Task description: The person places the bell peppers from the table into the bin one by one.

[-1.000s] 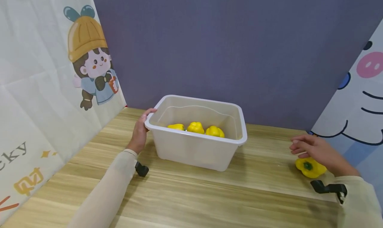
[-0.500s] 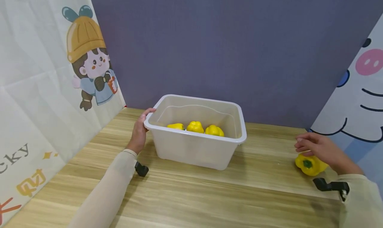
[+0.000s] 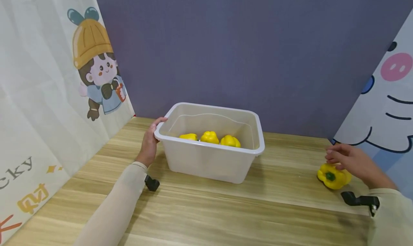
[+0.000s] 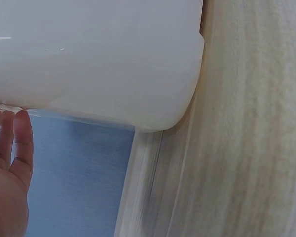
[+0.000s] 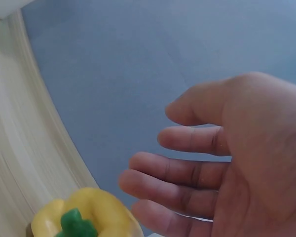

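At the left end of a white plastic bin (image 3: 209, 163), my left hand (image 3: 149, 143) grips the rim, thumb on top. The left wrist view shows its fingers (image 4: 22, 136) reaching up under the rim, beside the bin's side wall (image 4: 98, 64). Inside the bin are three yellow bell peppers (image 3: 210, 137), their lower parts hidden by the front wall. Another yellow bell pepper (image 3: 333, 176) lies on the table at the right, green stem toward me. Right over it hovers my right hand (image 3: 355, 163), fingers loosely bent and apart, holding nothing. The right wrist view has this pepper (image 5: 101, 212) just below the fingertips (image 5: 130, 182).
The wood-grain table (image 3: 206, 217) extends in front of the bin and between it and the right-hand pepper. A grey-blue panel (image 3: 242, 52) rises close behind the bin. Cartoon-printed sheets close off the left side (image 3: 38, 77) and the right side (image 3: 387, 117).
My right hand has shifted a little to the right, staying above the lone bell pepper. The left hand keeps its hold on the bin, and the peppers stay where they were.
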`<action>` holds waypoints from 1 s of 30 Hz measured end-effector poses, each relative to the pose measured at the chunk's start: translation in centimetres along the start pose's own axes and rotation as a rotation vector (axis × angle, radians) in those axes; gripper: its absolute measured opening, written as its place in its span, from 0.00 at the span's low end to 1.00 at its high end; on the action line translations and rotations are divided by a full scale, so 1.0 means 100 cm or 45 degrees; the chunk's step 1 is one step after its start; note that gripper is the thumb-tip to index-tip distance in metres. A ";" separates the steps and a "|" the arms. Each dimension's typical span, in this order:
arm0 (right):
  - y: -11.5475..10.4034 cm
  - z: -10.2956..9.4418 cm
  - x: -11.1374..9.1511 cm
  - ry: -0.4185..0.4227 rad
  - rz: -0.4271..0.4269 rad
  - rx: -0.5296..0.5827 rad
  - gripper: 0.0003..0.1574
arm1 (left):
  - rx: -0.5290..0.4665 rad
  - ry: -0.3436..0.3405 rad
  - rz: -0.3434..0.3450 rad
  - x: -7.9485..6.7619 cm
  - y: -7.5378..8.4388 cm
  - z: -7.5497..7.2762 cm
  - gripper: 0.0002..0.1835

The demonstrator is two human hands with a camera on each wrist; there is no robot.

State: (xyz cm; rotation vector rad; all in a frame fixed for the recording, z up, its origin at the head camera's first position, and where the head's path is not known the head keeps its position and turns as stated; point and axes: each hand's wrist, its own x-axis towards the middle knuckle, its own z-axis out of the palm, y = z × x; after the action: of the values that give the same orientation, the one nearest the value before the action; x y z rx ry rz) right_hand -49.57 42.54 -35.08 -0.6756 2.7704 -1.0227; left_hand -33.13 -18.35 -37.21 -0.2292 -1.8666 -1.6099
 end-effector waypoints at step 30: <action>0.025 -0.015 0.004 -0.235 0.129 -0.365 0.44 | 0.009 -0.011 -0.023 0.000 0.002 0.000 0.29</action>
State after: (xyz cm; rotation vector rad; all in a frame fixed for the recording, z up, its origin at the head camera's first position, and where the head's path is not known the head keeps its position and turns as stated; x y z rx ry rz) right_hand -51.19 44.96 -35.54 -0.6184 2.7771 -0.5197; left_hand -32.99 -18.28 -37.04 -0.2171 -1.8855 -1.6170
